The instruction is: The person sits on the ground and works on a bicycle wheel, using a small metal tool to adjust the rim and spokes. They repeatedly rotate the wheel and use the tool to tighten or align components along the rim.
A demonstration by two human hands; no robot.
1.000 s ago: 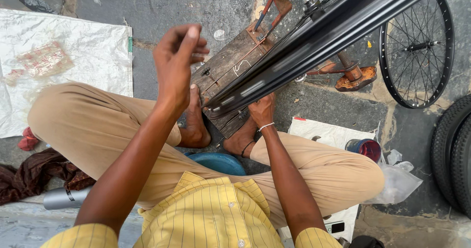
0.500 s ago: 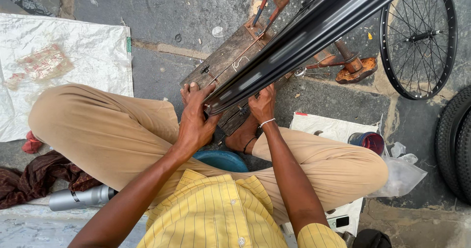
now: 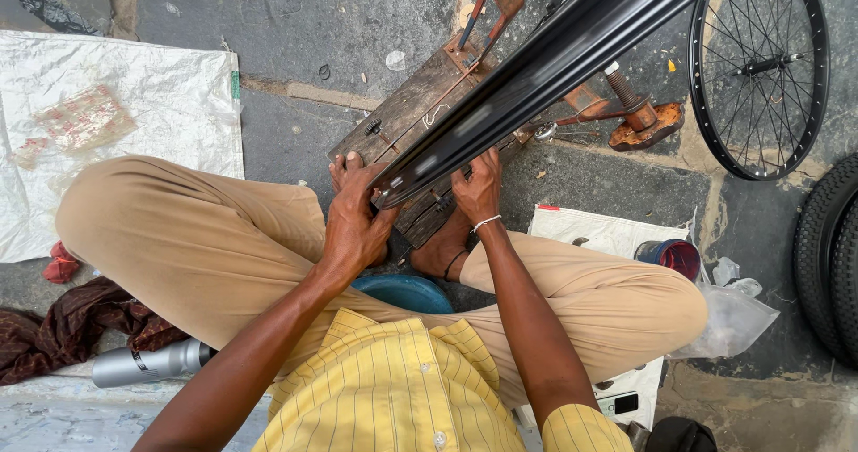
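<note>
Seen from above: a seated person reaching both bare arms forward, hands close together.

The legs are crossed, knees spread wide to either side, bare feet tucked in near the middle. The left hand lies palm down, fingers curled forward and gripping, wrist slightly bent, forearm running back towards the lower left. The right hand sits just beside it, a little further forward, fingers closed in a grip, a thin pale band round the wrist. The right forearm runs straight back towards the body.
</note>
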